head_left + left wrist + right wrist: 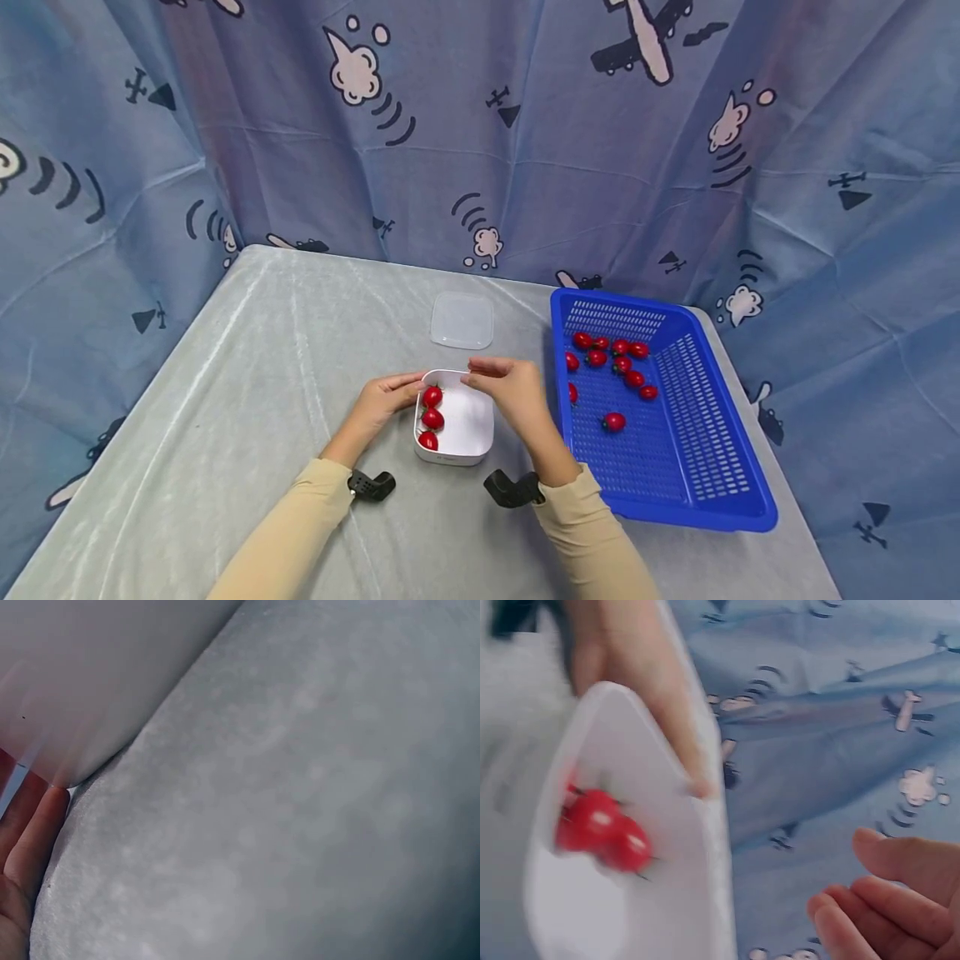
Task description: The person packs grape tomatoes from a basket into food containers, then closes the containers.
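A white square container (467, 417) stands on the cloth-covered table, with three cherry tomatoes (432, 419) in a row along its left side. My left hand (384, 402) holds the container at its far left corner. In the left wrist view, the left fingers (37, 832) lie against the outer wall. Over the container's far right corner is my right hand (513, 392). The right wrist view shows this right hand (900, 900) apart from the container, thumb and fingers spread, with nothing between them.
To the right stands a blue basket (675, 492) with perforated walls, holding several cherry tomatoes (622, 364). Behind the white container lies a clear flat lid (462, 321). A blue patterned curtain (450, 125) hangs around the table (225, 400).
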A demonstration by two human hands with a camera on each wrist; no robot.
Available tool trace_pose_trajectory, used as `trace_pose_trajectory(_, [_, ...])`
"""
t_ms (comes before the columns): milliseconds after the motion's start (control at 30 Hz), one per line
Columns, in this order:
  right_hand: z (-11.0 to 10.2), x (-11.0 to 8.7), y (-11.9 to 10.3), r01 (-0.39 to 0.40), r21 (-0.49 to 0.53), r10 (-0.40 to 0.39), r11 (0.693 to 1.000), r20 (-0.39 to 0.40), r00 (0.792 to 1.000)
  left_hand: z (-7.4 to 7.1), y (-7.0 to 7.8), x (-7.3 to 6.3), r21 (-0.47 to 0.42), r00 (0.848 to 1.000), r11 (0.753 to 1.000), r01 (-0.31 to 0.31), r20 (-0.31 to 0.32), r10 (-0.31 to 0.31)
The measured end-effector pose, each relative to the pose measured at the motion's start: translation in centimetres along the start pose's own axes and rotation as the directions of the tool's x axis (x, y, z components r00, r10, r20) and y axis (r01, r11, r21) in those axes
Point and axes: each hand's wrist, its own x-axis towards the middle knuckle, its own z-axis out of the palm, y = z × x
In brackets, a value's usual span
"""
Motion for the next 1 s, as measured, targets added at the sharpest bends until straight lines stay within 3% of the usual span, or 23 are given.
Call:
trace_pose_trajectory(267, [-4.3,0.9,-0.8,-0.008,0.059,0.011,0.998,-0.057,0.998,-0.1,-0.2,0.0,0.007,1.0,1.0,0.001,-0.003,-0.001])
trace_pose_trajectory(600, [-9.5,1.8,-0.2,-0.078,0.113,0.096,0.99,-0.161,0.982,0.2,-0.1,0.0,0.006,1.0,1.0,-0.001,-0.002,0.001])
trace_pose_trajectory(867, [-12.2,3.4,1.9,-0.098,0.178,0.144,0.979,-0.267,0.953,0.2,-0.1,-0.1,0.014,1.0,1.0,-0.011,0.009,0.011])
trace_pose_trajectory(1000, [-13.0,4.3,3.5,-0.16,0.136,0.193,0.978,-0.277,0.941,0.2,0.0,-0.1,0.013,1.0,1.0,-0.015,0.007,0.014])
